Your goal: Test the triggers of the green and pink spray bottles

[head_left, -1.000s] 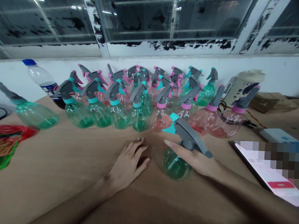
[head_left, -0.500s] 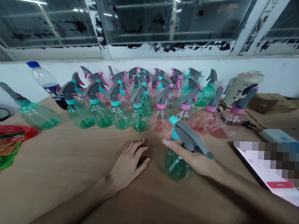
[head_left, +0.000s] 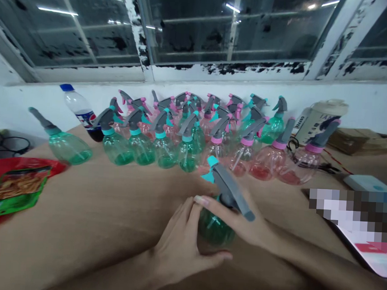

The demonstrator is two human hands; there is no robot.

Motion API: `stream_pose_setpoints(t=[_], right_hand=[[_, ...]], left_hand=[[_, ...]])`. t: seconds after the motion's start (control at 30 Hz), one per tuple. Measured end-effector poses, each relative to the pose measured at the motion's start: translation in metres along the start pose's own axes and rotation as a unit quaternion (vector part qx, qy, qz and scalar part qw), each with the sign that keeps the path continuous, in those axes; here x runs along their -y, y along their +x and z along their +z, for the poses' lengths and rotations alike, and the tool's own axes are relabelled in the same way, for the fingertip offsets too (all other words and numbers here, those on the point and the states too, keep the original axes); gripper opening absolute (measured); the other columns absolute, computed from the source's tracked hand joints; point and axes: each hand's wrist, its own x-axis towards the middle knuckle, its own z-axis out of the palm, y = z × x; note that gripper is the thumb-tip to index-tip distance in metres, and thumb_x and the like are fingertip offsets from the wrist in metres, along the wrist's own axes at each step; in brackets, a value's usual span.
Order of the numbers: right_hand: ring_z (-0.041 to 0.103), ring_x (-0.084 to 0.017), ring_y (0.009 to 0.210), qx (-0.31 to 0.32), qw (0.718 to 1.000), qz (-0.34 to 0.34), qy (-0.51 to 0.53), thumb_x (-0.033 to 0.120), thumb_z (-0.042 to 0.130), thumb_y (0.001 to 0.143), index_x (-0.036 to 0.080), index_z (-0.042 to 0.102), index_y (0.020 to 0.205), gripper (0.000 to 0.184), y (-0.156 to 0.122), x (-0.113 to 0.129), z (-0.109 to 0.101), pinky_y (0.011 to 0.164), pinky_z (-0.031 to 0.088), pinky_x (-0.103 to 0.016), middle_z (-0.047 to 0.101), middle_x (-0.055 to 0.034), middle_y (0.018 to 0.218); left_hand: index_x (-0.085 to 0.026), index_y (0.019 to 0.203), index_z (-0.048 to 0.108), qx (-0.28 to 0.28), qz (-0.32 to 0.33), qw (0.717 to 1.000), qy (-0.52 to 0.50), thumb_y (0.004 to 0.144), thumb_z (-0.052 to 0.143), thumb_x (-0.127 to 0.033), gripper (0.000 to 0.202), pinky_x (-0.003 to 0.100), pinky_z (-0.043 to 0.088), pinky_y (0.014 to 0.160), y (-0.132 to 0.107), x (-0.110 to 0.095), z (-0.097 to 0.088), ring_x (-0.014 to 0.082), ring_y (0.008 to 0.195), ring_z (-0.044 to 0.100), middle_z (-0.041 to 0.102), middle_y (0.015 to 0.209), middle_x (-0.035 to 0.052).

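Observation:
A green spray bottle (head_left: 215, 226) with a grey head and turquoise nozzle stands near the table's front, the head tilted. My right hand (head_left: 241, 216) is closed around its neck, just under the trigger; part of its grip is hidden behind the head. Cupped against the bottle's left side is my left hand (head_left: 183, 244), its thumb reaching across the front near the base. Beyond my hands, a row of similar bottles holds green ones (head_left: 167, 154) on the left and pink ones (head_left: 267, 164) on the right.
At far left lie a tipped-looking green spray bottle (head_left: 70, 147) and a red snack bag (head_left: 19, 183). A cola bottle (head_left: 85, 113) stands behind. On the right are a beige cup (head_left: 321, 121), cardboard (head_left: 362, 141), a white box (head_left: 369, 184) and a tablet-like screen (head_left: 372, 254).
My left hand has moved right and onto the bottle's side. The bottle in my right hand has come slightly left and nearer. The view has shifted a little.

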Motion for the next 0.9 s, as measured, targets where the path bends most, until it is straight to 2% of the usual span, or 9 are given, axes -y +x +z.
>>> stream_pose_setpoints(t=[0.2, 0.33, 0.4, 0.47, 0.57, 0.67, 0.73, 0.8, 0.9], right_hand=[[0.051, -0.023, 0.111, 0.08, 0.995, -0.039, 0.055, 0.039, 0.067, 0.07, 0.026, 0.042, 0.124, 0.061, 0.01, 0.014, 0.039, 0.094, 0.042, -0.041, 0.056, -0.0057, 0.117], [0.031, -0.026, 0.131, 0.166, 0.985, -0.045, 0.032, 0.05, 0.073, 0.06, 0.026, 0.021, 0.139, 0.098, 0.016, 0.017, 0.054, 0.104, 0.033, -0.047, 0.03, -0.0081, 0.145], [0.024, -0.026, 0.134, 0.195, 0.98, -0.029, 0.014, 0.055, 0.072, 0.058, 0.026, 0.016, 0.141, 0.104, 0.019, 0.017, 0.06, 0.107, 0.028, -0.048, 0.023, -0.0069, 0.149], [0.024, -0.025, 0.134, 0.202, 0.979, -0.012, 0.004, 0.058, 0.068, 0.062, 0.027, 0.017, 0.141, 0.099, 0.024, 0.017, 0.066, 0.108, 0.026, -0.047, 0.024, -0.0062, 0.148], [0.04, -0.025, 0.125, 0.179, 0.984, 0.009, 0.006, 0.058, 0.061, 0.07, 0.027, 0.03, 0.135, 0.078, 0.037, 0.014, 0.081, 0.101, 0.036, -0.046, 0.038, -0.0075, 0.141], [0.061, -0.022, 0.095, 0.165, 0.985, 0.043, 0.004, 0.059, 0.058, 0.072, 0.026, 0.042, 0.127, 0.065, 0.059, 0.012, 0.101, 0.082, 0.049, -0.041, 0.056, -0.0088, 0.121], [0.064, -0.02, 0.079, 0.161, 0.986, 0.041, -0.013, 0.058, 0.056, 0.074, 0.025, 0.046, 0.124, 0.061, 0.079, 0.013, 0.116, 0.076, 0.05, -0.039, 0.063, -0.0074, 0.107], [0.062, -0.022, 0.088, 0.16, 0.986, 0.01, -0.035, 0.053, 0.058, 0.075, 0.019, 0.048, 0.123, 0.06, 0.099, 0.016, 0.131, 0.082, 0.047, -0.037, 0.067, -0.0081, 0.098], [0.064, -0.022, 0.08, 0.172, 0.982, 0.013, -0.072, 0.048, 0.056, 0.077, 0.012, 0.045, 0.128, 0.063, 0.126, 0.021, 0.152, 0.078, 0.047, -0.036, 0.067, -0.0118, 0.098]], left_hand=[[-0.026, 0.126, 0.035, -0.03, -0.026, 0.998, 0.056, 0.073, 0.063, -0.05, 0.065, 0.049, 0.047, 0.089, -0.021, 0.006, -0.034, 0.0307, 0.112, 0.05, 0.051, 0.123, 0.0094], [-0.028, 0.131, 0.027, -0.079, -0.053, 0.99, 0.106, 0.073, 0.059, -0.057, 0.073, 0.047, 0.052, 0.083, -0.054, 0.033, -0.054, 0.031, 0.107, 0.055, 0.054, 0.12, 0.0101], [-0.025, 0.132, 0.027, -0.094, -0.098, 0.983, 0.126, 0.076, 0.056, -0.055, 0.07, 0.048, 0.052, 0.083, -0.071, 0.054, -0.065, 0.032, 0.108, 0.054, 0.052, 0.123, 0.0129], [-0.023, 0.127, 0.035, -0.133, -0.161, 0.966, 0.153, 0.075, 0.058, -0.055, 0.066, 0.051, 0.049, 0.086, -0.084, 0.079, -0.079, 0.0336, 0.111, 0.052, 0.05, 0.124, 0.0137], [-0.021, 0.115, 0.047, -0.204, -0.189, 0.952, 0.127, 0.069, 0.061, -0.058, 0.06, 0.046, 0.051, 0.083, -0.091, 0.117, -0.109, 0.0295, 0.101, 0.057, 0.052, 0.113, 0.0102], [-0.019, 0.109, 0.051, -0.257, -0.239, 0.929, 0.118, 0.066, 0.06, -0.061, 0.061, 0.04, 0.056, 0.072, -0.088, 0.153, -0.142, 0.0252, 0.09, 0.059, 0.052, 0.102, 0.0084], [-0.018, 0.114, 0.05, -0.244, -0.278, 0.92, 0.132, 0.064, 0.064, -0.058, 0.066, 0.038, 0.056, 0.069, -0.084, 0.175, -0.161, 0.0267, 0.092, 0.059, 0.055, 0.101, 0.0093], [-0.016, 0.123, 0.042, -0.27, -0.288, 0.908, 0.142, 0.063, 0.067, -0.055, 0.076, 0.037, 0.055, 0.071, -0.078, 0.194, -0.174, 0.0271, 0.096, 0.059, 0.057, 0.104, 0.0108], [-0.014, 0.123, 0.041, -0.29, -0.278, 0.902, 0.157, 0.067, 0.066, -0.054, 0.073, 0.036, 0.054, 0.075, -0.071, 0.217, -0.184, 0.0264, 0.098, 0.059, 0.059, 0.106, 0.0125]])
